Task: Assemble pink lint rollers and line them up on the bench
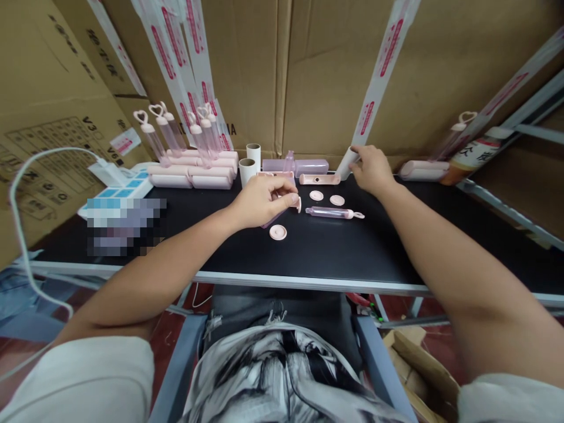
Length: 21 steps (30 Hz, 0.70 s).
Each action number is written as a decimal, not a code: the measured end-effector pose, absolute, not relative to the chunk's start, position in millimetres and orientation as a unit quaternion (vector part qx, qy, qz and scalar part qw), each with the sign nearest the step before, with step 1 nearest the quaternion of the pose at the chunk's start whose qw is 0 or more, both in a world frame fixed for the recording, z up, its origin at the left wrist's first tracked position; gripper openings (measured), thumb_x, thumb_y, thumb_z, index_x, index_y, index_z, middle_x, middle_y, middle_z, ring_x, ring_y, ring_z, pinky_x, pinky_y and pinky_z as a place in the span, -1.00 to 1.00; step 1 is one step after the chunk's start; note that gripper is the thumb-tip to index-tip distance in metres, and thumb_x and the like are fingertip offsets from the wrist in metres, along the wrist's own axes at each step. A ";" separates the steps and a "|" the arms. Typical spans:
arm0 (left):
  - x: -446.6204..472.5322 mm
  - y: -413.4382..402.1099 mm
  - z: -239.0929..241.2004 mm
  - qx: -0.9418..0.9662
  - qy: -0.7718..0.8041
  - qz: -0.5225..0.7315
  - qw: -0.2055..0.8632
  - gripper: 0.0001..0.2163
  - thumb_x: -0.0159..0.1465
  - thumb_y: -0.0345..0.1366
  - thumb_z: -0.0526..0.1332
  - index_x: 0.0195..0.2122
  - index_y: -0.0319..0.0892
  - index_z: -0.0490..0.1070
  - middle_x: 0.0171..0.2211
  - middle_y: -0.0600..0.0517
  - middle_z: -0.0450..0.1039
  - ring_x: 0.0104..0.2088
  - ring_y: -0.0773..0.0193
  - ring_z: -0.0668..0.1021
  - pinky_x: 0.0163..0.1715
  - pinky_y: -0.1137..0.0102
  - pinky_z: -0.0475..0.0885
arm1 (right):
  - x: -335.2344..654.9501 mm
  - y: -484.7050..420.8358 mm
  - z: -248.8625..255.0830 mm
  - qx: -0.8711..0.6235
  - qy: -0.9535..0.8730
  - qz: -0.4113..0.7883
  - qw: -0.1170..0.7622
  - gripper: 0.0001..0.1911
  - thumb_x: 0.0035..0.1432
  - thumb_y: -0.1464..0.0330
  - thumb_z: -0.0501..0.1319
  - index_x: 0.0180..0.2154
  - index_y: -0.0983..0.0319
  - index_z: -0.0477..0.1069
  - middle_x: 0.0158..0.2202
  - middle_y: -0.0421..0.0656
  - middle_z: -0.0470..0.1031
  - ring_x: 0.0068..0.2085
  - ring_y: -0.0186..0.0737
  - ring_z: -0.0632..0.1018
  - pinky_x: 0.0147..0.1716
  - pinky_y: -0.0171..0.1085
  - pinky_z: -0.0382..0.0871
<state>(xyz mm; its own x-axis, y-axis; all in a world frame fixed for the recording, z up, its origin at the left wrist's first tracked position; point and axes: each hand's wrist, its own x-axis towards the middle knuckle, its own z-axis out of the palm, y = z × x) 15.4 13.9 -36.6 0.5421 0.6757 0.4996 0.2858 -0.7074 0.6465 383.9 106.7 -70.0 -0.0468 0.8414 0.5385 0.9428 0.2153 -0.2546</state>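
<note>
My left hand (259, 200) is closed around a pale purple tube with a pink end cap (294, 203), held just above the black table (335, 247). My right hand (372, 169) reaches to the back of the table, its fingers pinched on a white roll (346, 164) that leans against the cardboard. Between the hands lie a purple tube with a pink handle (333, 212), two pink round caps (326, 198) and a pink bar (319, 179). A third pink cap (278, 232) lies below my left hand.
Pink cases with heart-topped rollers (194, 167) are stacked at the back left beside two white paper cores (249, 163). A purple case (304, 167) sits at the back middle, another pink case (423, 170) at the right. A power strip (121, 189) and white cable (17, 235) lie left. Cardboard boxes (326, 70) wall the back.
</note>
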 end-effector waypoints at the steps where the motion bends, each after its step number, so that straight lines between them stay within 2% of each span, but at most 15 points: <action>1: 15.3 14.1 -36.4 0.840 0.289 0.384 0.252 -0.72 0.30 -0.09 0.36 -0.25 -0.23 0.68 -0.39 0.00 0.65 -0.43 0.34 0.54 -0.38 0.42 0.41 | 384.8 104.0 -65.9 -0.632 -0.705 -0.094 0.309 -0.45 0.36 0.34 0.16 0.31 0.34 0.51 0.26 0.24 0.55 0.26 0.28 0.52 0.36 0.21 0.32; 5: 15.3 14.9 -36.5 0.841 0.286 0.392 0.240 -0.74 0.31 -0.11 0.35 -0.24 -0.23 0.68 -0.36 -0.01 0.67 -0.41 0.33 0.55 -0.36 0.41 0.42 | 389.1 90.4 -42.4 -0.663 -0.641 -0.142 0.360 -0.59 0.46 0.38 0.10 0.11 0.39 0.62 0.15 0.31 0.58 0.20 0.24 0.52 0.29 0.13 0.30; 8: 15.0 15.7 -37.2 0.842 0.283 0.394 0.238 -0.75 0.31 -0.13 0.35 -0.24 -0.23 0.68 -0.35 -0.01 0.67 -0.40 0.33 0.56 -0.35 0.42 0.41 | 392.0 87.6 -39.0 -0.669 -0.626 -0.163 0.367 -0.52 0.46 0.23 0.24 0.22 0.42 0.56 0.24 0.38 0.50 0.28 0.30 0.45 0.31 0.13 0.25; 11: 14.3 16.6 -37.7 0.844 0.285 0.390 0.234 -0.75 0.31 -0.13 0.35 -0.26 -0.23 0.68 -0.37 0.01 0.66 -0.41 0.34 0.55 -0.36 0.42 0.40 | 397.4 95.7 -55.0 -0.684 -0.654 -0.122 0.300 -0.37 0.33 0.12 0.39 0.28 0.35 0.52 0.25 0.32 0.50 0.30 0.38 0.47 0.33 0.23 0.29; 14: 13.8 16.9 -37.7 0.845 0.287 0.390 0.226 -0.77 0.31 -0.15 0.34 -0.25 -0.23 0.68 -0.36 0.02 0.66 -0.41 0.35 0.54 -0.35 0.43 0.40 | 404.5 108.0 -74.7 -0.683 -0.660 -0.093 0.301 -0.41 0.29 0.17 0.37 0.27 0.28 0.50 0.25 0.25 0.52 0.28 0.38 0.51 0.31 0.27 0.36; 18: 13.9 16.5 -37.7 0.847 0.274 0.391 0.233 -0.77 0.31 -0.16 0.34 -0.26 -0.23 0.68 -0.36 0.01 0.66 -0.41 0.35 0.55 -0.37 0.43 0.40 | 405.2 116.0 -84.7 -0.627 -0.692 -0.102 0.342 -0.29 0.26 0.28 0.33 0.41 0.19 0.37 0.44 0.21 0.35 0.39 0.35 0.43 0.39 0.30 0.27; 21: 14.3 16.1 -37.5 0.847 0.273 0.392 0.233 -0.77 0.32 -0.16 0.35 -0.26 -0.24 0.68 -0.35 0.00 0.67 -0.40 0.34 0.57 -0.35 0.42 0.42 | 398.8 114.9 -81.6 -0.612 -0.710 -0.082 0.339 -0.47 0.30 0.33 0.28 0.28 0.21 0.48 0.37 0.19 0.43 0.37 0.27 0.45 0.41 0.22 0.28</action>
<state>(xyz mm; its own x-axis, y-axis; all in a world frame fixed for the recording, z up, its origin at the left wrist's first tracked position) 14.3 16.1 -37.5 0.5436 0.6449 0.5372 0.2799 -0.7426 0.6084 398.8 114.9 -81.6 -0.0206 0.8129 0.5820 0.9242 0.2376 -0.2990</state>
